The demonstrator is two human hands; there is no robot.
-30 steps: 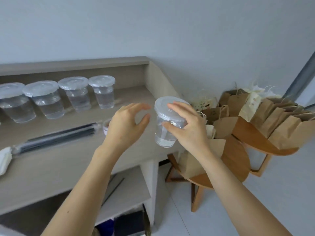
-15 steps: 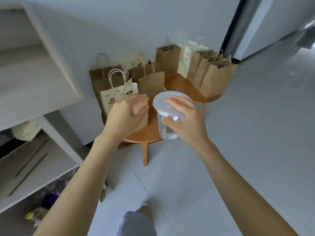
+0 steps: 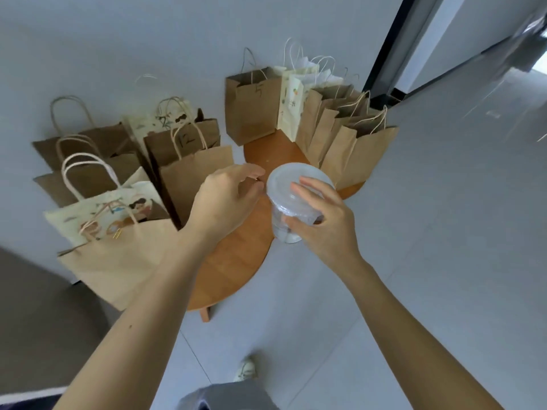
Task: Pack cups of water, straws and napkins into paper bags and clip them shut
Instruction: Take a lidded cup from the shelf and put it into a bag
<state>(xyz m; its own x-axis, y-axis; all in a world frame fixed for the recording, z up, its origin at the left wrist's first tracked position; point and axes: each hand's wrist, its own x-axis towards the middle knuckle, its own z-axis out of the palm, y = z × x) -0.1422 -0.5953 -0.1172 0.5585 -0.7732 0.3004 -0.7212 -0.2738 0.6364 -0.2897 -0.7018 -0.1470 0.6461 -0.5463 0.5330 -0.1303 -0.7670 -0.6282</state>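
Here the right hand (image 3: 328, 229) gripped the lidded cup of water (image 3: 288, 202) from the side, fingers and thumb curled round it, above the round wooden table (image 3: 236, 261). The left hand (image 3: 225, 202) hung just beside the cup, fingers loosely spread, holding nothing, near a brown paper bag (image 3: 195, 179)

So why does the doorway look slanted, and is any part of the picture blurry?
Head view: the wide-angle lens slants the dark door frame; the top-right corner is smeared, while the cup of water and the right hand gripping it look fairly sharp; light is soft, with pale glare streaks on the floor tiles.
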